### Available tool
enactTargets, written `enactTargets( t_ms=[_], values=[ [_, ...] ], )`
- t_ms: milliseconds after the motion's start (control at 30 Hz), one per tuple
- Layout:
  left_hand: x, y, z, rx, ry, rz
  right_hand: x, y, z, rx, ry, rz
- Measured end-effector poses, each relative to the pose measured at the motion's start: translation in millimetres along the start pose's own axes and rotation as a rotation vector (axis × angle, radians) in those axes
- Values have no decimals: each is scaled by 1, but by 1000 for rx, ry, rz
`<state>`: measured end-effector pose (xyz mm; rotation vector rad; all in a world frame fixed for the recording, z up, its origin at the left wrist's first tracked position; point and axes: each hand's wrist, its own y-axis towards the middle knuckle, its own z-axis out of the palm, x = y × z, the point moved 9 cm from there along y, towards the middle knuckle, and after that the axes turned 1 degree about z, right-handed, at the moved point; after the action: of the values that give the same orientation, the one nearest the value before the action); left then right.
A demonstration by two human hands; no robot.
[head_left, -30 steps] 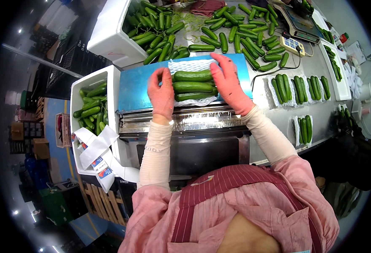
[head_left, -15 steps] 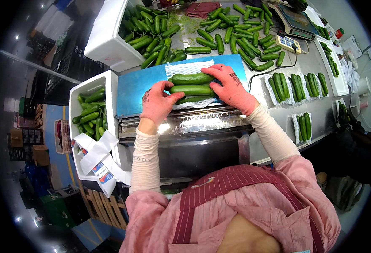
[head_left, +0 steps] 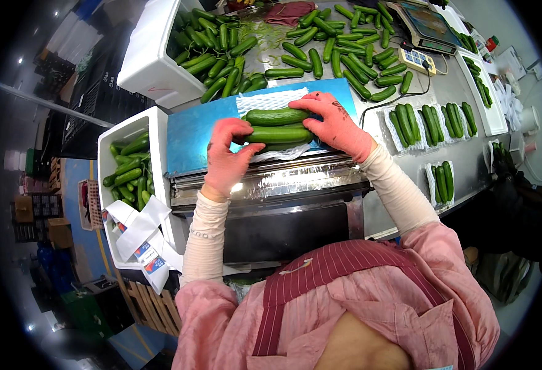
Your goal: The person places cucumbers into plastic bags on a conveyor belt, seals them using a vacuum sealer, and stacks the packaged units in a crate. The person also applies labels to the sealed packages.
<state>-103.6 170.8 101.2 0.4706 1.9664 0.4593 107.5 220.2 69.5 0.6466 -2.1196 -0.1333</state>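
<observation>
My left hand (head_left: 229, 157), in a pink glove, grips the left end of a group of cucumbers (head_left: 276, 134) stacked side by side on white foam netting (head_left: 265, 100). My right hand (head_left: 336, 126), also gloved, has its fingers curled over their right ends. The netting lies on a blue board (head_left: 194, 148). Just below it runs a shiny metal wrapping machine (head_left: 295, 176) with clear film along its front.
Foam boxes of cucumbers (head_left: 151, 55) (head_left: 160, 154) stand left and upper left. Loose cucumbers (head_left: 357, 68) lie beyond the board. Netted bundles (head_left: 406, 126), a scale (head_left: 425, 28), a power strip (head_left: 416, 60) and a long foam tray (head_left: 493, 117) are on the right.
My left hand has moved down and slightly left, its fingers now curled round the cucumbers' ends. My right hand has shifted lower from its raised position and closed on their right ends.
</observation>
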Motion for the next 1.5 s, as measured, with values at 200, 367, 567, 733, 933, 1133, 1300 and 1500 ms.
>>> enactTargets(
  t_ms=[200,367,567,733,933,1133,1300,1500],
  values=[
    [0,-11,11,-31,167,-39,-7,2,3,7,112,25],
    [1,-15,11,-55,227,-77,-1,5,1,-33,-48,-30],
    [23,-21,3,-344,16,-210,61,26,-7,-284,-202,-219],
    [65,-10,35,-155,81,-385,58,29,59,-154,-478,-297],
    [54,-10,37,-161,45,-374,61,26,58,-130,-477,-195],
    [62,-10,38,-211,79,-342,59,27,60,-196,-504,-185],
    [53,-7,27,-200,-29,-283,63,23,43,-327,-430,-355],
    [46,-55,-47,7,244,-228,60,-26,-61,-174,-219,-167]
  ],
)
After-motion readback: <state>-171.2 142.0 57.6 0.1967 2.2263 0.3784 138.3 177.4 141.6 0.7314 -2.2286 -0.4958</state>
